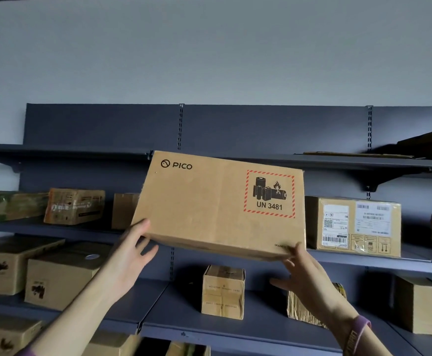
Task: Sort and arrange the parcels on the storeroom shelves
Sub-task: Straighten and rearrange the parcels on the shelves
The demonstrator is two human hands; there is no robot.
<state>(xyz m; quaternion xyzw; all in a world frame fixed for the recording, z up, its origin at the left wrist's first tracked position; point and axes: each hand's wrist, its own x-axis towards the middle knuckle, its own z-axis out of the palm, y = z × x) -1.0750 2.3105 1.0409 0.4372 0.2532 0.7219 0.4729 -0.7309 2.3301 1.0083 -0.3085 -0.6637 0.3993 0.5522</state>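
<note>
Left side: tape-wrapped brown parcel (73,206) sitting on the dark grey metal shelves (81,228), not being touched. The left hand (130,253) is propping the lower-left corner of the flat brown cardboard PICO box (204,201), thumb lying on the front face and fingers fairly straight under the bottom edge, so it is cradling rather than clamping. The PICO box is hanging in mid-air, tilted, in front of the middle shelf and just under the top one. The right hand (304,276) is gripping the lower-right corner, thumb on the front and fingers curling beneath. Further right, a white-labelled cardboard carton (353,224) is resting on the shelf. The box is looking stiff and likely moderately heavy; the battery mark is calling for gentle handling, so taking it at the bottom corners with both hands is suiting it best.
</note>
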